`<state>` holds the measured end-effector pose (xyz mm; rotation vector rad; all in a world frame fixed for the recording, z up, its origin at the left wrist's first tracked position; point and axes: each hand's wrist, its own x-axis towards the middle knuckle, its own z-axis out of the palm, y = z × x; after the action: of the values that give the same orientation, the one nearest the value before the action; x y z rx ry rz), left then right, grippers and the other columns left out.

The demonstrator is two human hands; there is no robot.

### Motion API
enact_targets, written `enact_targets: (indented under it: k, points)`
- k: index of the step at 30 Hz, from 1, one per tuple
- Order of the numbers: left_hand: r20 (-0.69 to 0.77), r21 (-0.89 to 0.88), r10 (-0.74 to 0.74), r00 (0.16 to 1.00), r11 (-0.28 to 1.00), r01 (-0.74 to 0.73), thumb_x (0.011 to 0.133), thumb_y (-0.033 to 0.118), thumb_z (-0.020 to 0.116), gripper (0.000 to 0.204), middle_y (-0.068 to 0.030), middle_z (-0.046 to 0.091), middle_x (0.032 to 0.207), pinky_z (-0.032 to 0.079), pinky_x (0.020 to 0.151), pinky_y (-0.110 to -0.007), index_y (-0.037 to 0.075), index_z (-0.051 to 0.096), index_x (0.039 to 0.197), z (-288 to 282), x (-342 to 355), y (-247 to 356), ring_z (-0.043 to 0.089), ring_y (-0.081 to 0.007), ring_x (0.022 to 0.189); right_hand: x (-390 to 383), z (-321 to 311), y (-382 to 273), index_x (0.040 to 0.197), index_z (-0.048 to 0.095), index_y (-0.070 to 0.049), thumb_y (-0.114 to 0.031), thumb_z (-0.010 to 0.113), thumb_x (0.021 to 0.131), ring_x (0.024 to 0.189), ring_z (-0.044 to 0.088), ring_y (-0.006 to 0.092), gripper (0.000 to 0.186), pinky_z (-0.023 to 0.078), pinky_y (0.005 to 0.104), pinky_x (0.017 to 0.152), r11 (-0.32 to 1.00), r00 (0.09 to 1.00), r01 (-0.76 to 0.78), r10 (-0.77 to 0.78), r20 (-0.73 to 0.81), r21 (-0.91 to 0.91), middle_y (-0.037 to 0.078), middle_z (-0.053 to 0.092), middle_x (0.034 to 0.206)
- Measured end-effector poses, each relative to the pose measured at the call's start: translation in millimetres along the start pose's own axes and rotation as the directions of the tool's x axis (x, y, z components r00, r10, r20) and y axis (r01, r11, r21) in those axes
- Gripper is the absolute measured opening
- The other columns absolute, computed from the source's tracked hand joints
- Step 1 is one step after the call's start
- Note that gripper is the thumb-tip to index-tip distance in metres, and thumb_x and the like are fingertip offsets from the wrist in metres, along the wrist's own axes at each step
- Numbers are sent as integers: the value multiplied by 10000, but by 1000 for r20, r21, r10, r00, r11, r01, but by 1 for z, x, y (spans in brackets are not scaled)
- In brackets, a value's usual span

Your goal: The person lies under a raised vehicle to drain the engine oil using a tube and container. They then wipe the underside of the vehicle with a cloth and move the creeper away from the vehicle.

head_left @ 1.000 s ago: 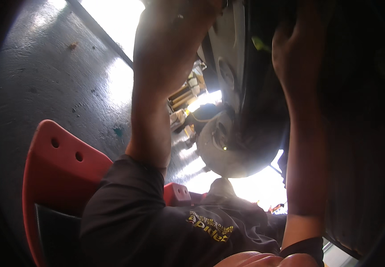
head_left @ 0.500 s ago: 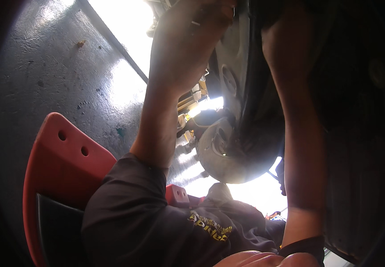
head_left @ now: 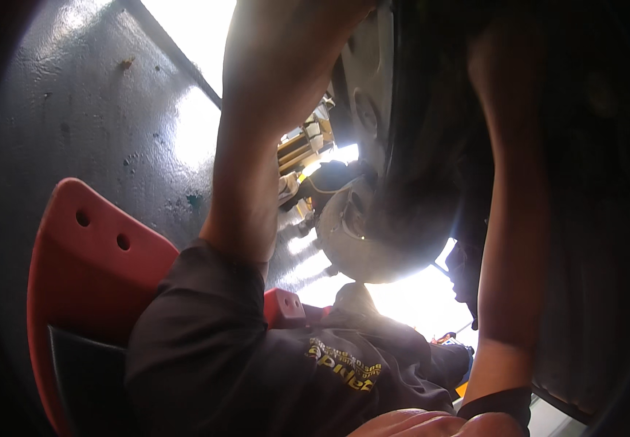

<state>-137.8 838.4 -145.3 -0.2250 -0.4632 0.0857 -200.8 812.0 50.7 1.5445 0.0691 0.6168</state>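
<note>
Both my arms reach up to the dark underside of a vehicle (head_left: 431, 167). My left hand (head_left: 311, 29) is at the top edge, beside a pale metal part with oval holes (head_left: 368, 80). Its fingers lie mostly beyond the picture, so whether it grips anything is hidden. My right hand (head_left: 501, 54) is raised into deep shadow at the upper right, near the dark underbody. Its fingers and anything in them cannot be made out. A wheel (head_left: 359, 251) shows between my forearms, lower down.
I lie on a red creeper (head_left: 104, 240) with a black pad (head_left: 89, 364). Shiny grey floor (head_left: 111, 138) spreads to the left. Shelving with boxes (head_left: 304, 149) stands beyond the wheel. Bright light glares behind it.
My right hand has shifted rightward, deeper into the shadow. My left arm has moved a little left and up, taking more of the hand out of view. The view has shifted slightly.
</note>
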Motion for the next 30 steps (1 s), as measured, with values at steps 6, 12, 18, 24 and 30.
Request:
enact_targets:
  k: [6,12,18,24,30]
  points:
    - [18,52,4,1000,999,-5,941,211,636,276,-40,650,865,457,722,-244,-7,677,1106,2,7,-6,604,-106,813,19,9,-19,935,663,38,-8,635,779,848,660,401,165,541,465,791,960,999,-3,-10,-46,-281,221,681,910]
    - [76,-6,10,997,1000,-10,955,241,623,308,-54,654,868,475,744,-257,-16,667,1117,3,-5,4,628,-129,835,-3,-1,-11,932,661,27,-44,661,770,939,673,412,177,529,454,874,977,987,145,-131,91,-159,229,690,957]
    - [60,63,72,996,995,-76,932,222,634,285,-69,662,884,485,751,-260,-15,673,1086,-9,2,2,638,-144,827,-27,-70,-1,1211,660,9,-135,663,874,1157,629,318,366,493,394,974,895,899,-254,78,432,366,192,621,1306]
    - [648,340,257,717,744,-575,957,149,578,213,-125,657,1004,516,789,-317,-5,668,1073,-28,10,-62,644,-222,896,-96,-105,-2,1292,633,-38,-160,698,894,1155,643,281,421,485,373,1002,932,899,-323,250,360,161,162,667,1257]
    - [662,350,-137,737,926,-141,939,239,642,261,-130,645,833,520,727,-330,9,671,1059,-2,-14,-61,640,-257,774,-118,-101,10,1273,634,-6,-182,718,905,1154,626,282,417,448,377,1034,874,862,-448,368,347,186,162,667,1236]
